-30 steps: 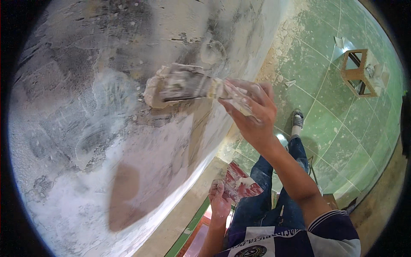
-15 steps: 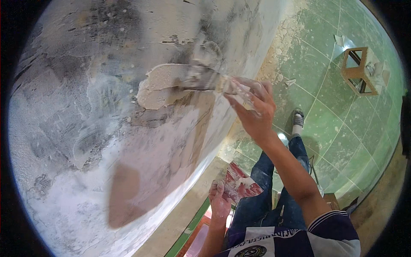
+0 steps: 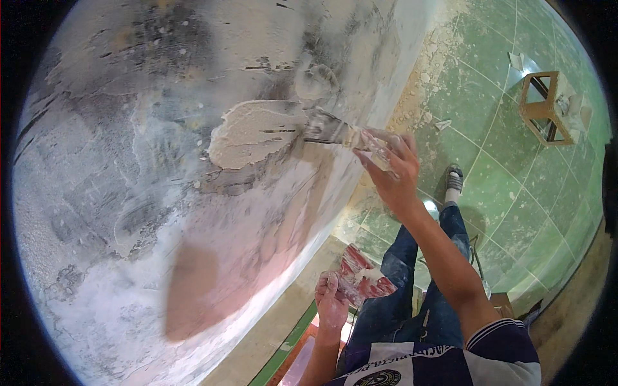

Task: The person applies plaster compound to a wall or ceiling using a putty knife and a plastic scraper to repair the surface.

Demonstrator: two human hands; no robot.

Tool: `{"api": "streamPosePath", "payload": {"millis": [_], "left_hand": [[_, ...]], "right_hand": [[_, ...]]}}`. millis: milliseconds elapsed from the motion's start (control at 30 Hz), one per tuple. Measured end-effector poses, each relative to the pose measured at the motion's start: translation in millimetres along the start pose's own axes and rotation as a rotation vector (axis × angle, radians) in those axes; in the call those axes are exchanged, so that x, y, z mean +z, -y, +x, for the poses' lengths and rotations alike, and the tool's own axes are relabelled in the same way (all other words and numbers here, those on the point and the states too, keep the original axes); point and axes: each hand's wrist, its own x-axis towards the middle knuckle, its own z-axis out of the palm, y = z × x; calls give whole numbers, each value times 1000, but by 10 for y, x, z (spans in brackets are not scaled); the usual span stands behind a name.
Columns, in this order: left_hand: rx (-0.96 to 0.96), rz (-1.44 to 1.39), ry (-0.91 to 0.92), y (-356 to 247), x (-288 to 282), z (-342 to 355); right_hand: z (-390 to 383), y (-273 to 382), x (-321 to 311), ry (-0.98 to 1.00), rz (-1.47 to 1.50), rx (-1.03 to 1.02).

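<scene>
My right hand (image 3: 394,164) grips the handle of a putty knife (image 3: 325,127), its metal blade laid against the wall (image 3: 174,212). Beside the blade's edge spreads a patch of wet, cream-coloured filler (image 3: 251,134), with a few dark gaps near the knife. Lower down, my left hand (image 3: 331,301) is closed on a red plate smeared with white filler (image 3: 365,276), held in front of my thigh. White paste coats the fingers of both hands.
Green floor tiles (image 3: 496,174) lie to the right, with crumbled plaster (image 3: 428,71) along the wall's foot. A brown open-framed stool (image 3: 544,106) stands at the far right. Beneath my left arm runs a ledge (image 3: 283,321) with a green edge.
My right hand has drawn the putty knife a little to the right and down, uncovering more of the filler patch. My left hand with the plate has hardly moved.
</scene>
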Motion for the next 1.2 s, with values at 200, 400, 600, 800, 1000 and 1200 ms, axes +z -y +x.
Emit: {"api": "streamPosePath", "payload": {"millis": [200,400,600,800,1000,1200], "left_hand": [[-10,48,119,30,-134,66],[-26,-4,54,-65,21,8],[-50,19,39,-59,7,45],[-56,60,22,-31,-125,48],[-28,80,49,-75,45,34],[-14,51,52,-41,-11,64]], "right_hand": [[536,826,-166,-18,200,-140],[251,541,-28,27,135,-87],[35,55,-36,-34,70,-54],[544,841,-212,78,193,-142],[147,308,4,66,116,-111],[66,22,-6,-62,61,-49]]}}
